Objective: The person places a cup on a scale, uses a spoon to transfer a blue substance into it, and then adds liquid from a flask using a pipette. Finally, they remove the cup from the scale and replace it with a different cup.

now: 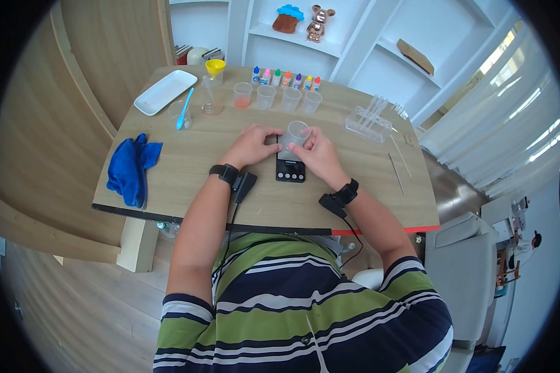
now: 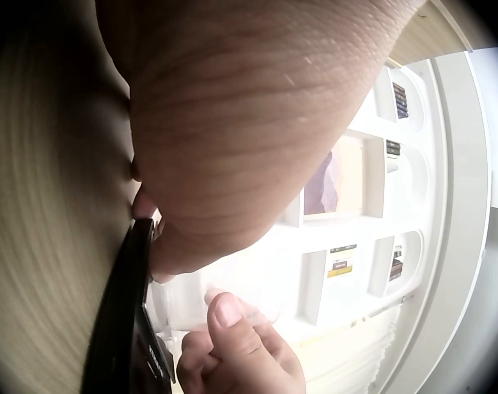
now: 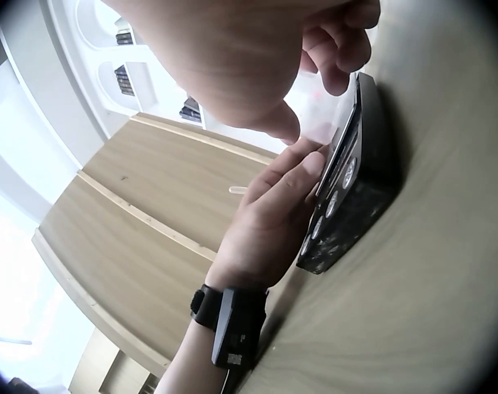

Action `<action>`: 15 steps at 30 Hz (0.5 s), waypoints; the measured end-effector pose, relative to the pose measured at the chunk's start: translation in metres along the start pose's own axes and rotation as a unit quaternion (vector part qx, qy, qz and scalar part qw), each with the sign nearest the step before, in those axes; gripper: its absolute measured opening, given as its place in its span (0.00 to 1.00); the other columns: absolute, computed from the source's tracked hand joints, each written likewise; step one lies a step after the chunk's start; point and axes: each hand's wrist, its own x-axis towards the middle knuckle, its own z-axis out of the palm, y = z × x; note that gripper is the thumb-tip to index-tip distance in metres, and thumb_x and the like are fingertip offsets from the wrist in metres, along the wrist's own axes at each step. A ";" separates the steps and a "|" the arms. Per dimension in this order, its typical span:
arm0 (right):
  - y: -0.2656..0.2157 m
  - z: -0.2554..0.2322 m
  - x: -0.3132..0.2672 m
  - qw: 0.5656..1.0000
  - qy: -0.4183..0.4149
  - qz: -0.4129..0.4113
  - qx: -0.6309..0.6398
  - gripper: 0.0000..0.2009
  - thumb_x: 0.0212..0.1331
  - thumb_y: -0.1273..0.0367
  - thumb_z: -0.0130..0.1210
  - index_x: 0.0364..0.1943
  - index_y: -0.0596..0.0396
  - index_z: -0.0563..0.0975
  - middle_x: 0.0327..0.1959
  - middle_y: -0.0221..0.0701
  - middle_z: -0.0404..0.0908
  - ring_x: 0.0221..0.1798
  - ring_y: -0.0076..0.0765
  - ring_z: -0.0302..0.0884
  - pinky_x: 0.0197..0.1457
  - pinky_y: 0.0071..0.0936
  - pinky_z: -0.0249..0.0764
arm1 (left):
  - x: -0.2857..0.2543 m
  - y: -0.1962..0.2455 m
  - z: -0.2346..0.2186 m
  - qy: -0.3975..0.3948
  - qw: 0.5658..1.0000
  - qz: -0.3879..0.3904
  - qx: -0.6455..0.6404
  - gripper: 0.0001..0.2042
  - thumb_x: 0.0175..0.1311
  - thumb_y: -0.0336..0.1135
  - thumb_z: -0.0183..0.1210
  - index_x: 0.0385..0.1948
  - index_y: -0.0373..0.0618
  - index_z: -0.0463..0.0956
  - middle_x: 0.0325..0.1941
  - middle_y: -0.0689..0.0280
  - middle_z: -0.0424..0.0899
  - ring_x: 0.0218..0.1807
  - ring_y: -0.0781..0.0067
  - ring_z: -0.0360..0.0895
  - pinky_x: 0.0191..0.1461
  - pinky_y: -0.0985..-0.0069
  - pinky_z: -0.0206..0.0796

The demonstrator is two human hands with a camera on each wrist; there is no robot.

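A clear plastic cup [image 1: 298, 131] is upright over the plate of a black digital scale [image 1: 290, 169], whose round buttons face the person. My right hand [image 1: 319, 153] holds the cup from the right, thumb on the near side and fingers behind. In the right wrist view, the cup [image 3: 316, 107] shows faintly between thumb and fingers. At the scale's left edge rests my left hand [image 1: 250, 147], thumb and forefinger extended toward the cup's base. The left wrist view shows its fingertips right at the edge of the scale [image 2: 127, 304]; the palm hides part of them.
Behind the scale stand several plastic cups [image 1: 266, 97], one with reddish liquid [image 1: 242, 95], and coloured dropper bottles [image 1: 287, 79]. A flask [image 1: 211, 104], yellow funnel [image 1: 215, 67], blue spoon [image 1: 185, 110], white tray [image 1: 165, 92] and blue cloth [image 1: 130, 169] lie left; a test-tube rack [image 1: 368, 126] and thin rods [image 1: 396, 174] right.
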 end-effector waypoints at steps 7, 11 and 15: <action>0.006 -0.009 -0.001 0.998 -0.032 0.041 -0.025 0.33 0.56 0.49 0.80 0.58 0.55 0.79 0.28 0.28 0.85 0.30 0.28 0.83 0.34 0.33 0.78 | -0.001 0.011 -0.007 -0.017 1.000 0.001 0.012 0.22 0.67 0.39 0.72 0.62 0.50 0.87 0.59 0.53 0.89 0.62 0.50 0.83 0.68 0.58 0.74; 0.020 -0.018 0.005 0.987 -0.119 0.048 0.094 0.27 0.64 0.61 0.77 0.61 0.59 0.78 0.27 0.21 0.80 0.27 0.17 0.74 0.32 0.24 0.71 | 0.001 0.010 -0.007 -0.024 1.000 0.000 -0.011 0.19 0.67 0.37 0.71 0.60 0.49 0.89 0.57 0.53 0.91 0.61 0.51 0.83 0.67 0.59 0.74; 0.036 -0.028 0.009 0.974 -0.173 0.042 0.141 0.22 0.69 0.67 0.73 0.62 0.58 0.78 0.28 0.17 0.78 0.29 0.14 0.73 0.32 0.21 0.68 | 0.002 0.001 -0.002 -0.007 1.000 0.022 0.008 0.18 0.65 0.40 0.73 0.57 0.53 0.90 0.53 0.55 0.92 0.58 0.49 0.84 0.66 0.56 0.74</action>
